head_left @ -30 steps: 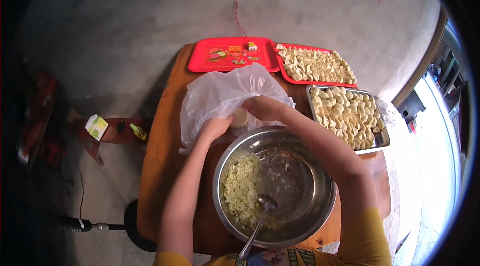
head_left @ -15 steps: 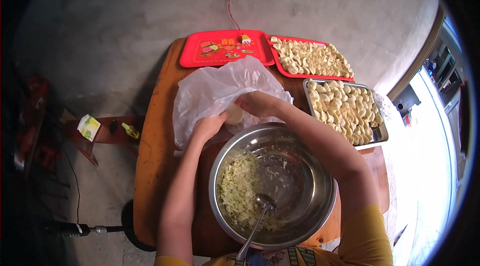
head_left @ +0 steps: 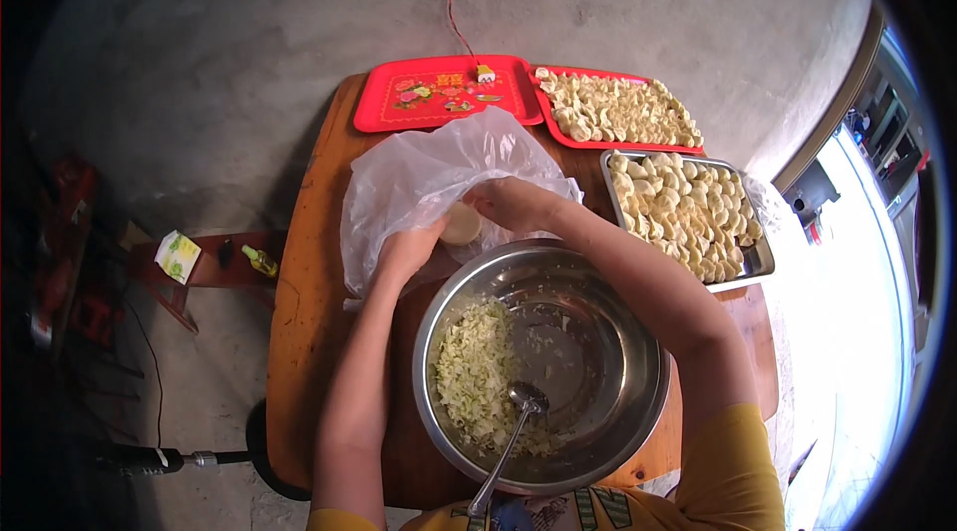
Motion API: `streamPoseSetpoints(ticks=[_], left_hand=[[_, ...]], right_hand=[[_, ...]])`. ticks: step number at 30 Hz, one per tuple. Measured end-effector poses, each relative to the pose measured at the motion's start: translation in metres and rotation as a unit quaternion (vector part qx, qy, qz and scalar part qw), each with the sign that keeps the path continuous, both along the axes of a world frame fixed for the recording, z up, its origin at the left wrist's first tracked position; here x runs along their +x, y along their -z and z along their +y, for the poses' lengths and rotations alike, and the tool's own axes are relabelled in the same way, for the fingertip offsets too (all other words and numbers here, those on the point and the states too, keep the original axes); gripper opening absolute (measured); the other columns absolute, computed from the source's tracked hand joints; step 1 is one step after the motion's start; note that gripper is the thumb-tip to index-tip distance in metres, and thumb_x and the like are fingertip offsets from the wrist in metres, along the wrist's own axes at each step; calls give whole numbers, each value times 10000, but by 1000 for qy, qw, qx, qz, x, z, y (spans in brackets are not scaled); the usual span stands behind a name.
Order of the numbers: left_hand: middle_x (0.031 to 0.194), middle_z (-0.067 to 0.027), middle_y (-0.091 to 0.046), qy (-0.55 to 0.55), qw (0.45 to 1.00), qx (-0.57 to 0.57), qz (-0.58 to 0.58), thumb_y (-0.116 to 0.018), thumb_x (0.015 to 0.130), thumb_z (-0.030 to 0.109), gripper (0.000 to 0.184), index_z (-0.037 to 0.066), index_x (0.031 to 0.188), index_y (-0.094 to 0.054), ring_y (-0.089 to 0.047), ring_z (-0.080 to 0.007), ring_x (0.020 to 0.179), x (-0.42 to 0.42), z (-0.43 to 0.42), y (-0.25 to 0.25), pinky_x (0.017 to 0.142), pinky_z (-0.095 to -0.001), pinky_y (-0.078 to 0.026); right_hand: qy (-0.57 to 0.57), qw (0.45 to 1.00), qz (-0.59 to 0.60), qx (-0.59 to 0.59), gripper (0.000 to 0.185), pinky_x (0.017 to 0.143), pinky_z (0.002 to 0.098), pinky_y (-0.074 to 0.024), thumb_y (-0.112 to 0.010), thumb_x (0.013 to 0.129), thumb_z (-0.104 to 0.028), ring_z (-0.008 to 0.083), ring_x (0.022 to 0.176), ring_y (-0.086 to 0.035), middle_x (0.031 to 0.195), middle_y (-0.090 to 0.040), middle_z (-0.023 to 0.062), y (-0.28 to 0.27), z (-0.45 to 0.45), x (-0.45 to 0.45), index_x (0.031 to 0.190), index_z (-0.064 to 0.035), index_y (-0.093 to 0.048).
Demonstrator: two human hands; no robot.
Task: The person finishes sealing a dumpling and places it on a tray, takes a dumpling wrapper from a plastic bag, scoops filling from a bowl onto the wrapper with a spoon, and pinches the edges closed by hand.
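A crumpled translucent plastic bag [head_left: 399, 182] lies on the table behind the bowl. In its opening shows a round, pale stack of dough wrappers [head_left: 462, 225]. My left hand [head_left: 411, 248] reaches into the bag at the left side of the stack, its fingertips hidden by plastic and dough. On the other side, my right hand [head_left: 510, 204] has curled fingers closed at the bag's edge. Beneath my forearms sits a large steel bowl [head_left: 598, 431] with chopped pale-green filling [head_left: 474, 381] heaped on its left. A metal spoon [head_left: 508, 446] leans in it, handle toward me.
A red floral tray [head_left: 399, 112] with a white plug [head_left: 485, 74] over it is at the back. Filled dumplings cover a second red tray [head_left: 568, 140] and a metal tray [head_left: 763, 257] to the right. A low bench [head_left: 224, 272] stands left of the wooden table [head_left: 299, 332].
My left hand has shifted slightly left and down, and more of the wrapper stack shows. My right hand stays almost in place. The view has moved a little.
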State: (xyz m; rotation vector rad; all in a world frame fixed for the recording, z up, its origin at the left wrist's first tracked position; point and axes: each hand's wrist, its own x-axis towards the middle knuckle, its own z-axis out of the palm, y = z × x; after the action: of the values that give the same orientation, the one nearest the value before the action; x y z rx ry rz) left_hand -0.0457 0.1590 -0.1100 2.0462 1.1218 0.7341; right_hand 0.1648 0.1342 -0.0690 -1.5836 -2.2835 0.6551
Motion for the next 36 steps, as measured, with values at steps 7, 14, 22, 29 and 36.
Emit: streamPoseSetpoints(ticks=[7,14,22,29,36], left_hand=[[1199,-213,-602,2,998,68,-3,-559,916,248,366,41,1216,-581,-545,-382,1136,4,-1,5,974,-426,-409],[1188,-212,-606,-9,997,78,-10,-581,898,227,354,44,1201,-588,-545,-390,1130,8,2,13,962,-442,-418],[1136,-183,-626,9,997,76,0,-599,899,196,335,63,1207,-600,-575,-318,1090,9,7,12,948,-412,-432],[1086,-217,-632,-37,990,133,-14,-549,894,150,290,43,1158,-602,-579,-396,1039,7,3,17,913,-451,-437],[1088,-263,-609,-41,986,158,33,-495,905,131,269,15,1125,-597,-541,-443,1060,3,10,20,919,-462,-424]], right_hand=[[-21,999,24,27,301,923,392,-475,-467,935,-161,325,1051,-628,1093,-671,170,6,5,2,1175,-80,-629],[-20,999,29,-11,308,956,370,-465,-506,909,-98,287,1078,-613,1146,-645,168,-4,0,3,1193,-31,-604],[30,997,65,4,230,824,344,-493,-630,855,-145,216,901,-638,964,-678,130,-1,1,-2,1056,-33,-648],[57,996,45,-44,257,784,348,-501,-689,814,-197,219,861,-645,926,-683,124,5,11,-10,1022,-48,-661],[57,998,40,3,235,747,355,-501,-690,817,-208,226,816,-647,887,-682,122,4,4,-11,986,-48,-654]])
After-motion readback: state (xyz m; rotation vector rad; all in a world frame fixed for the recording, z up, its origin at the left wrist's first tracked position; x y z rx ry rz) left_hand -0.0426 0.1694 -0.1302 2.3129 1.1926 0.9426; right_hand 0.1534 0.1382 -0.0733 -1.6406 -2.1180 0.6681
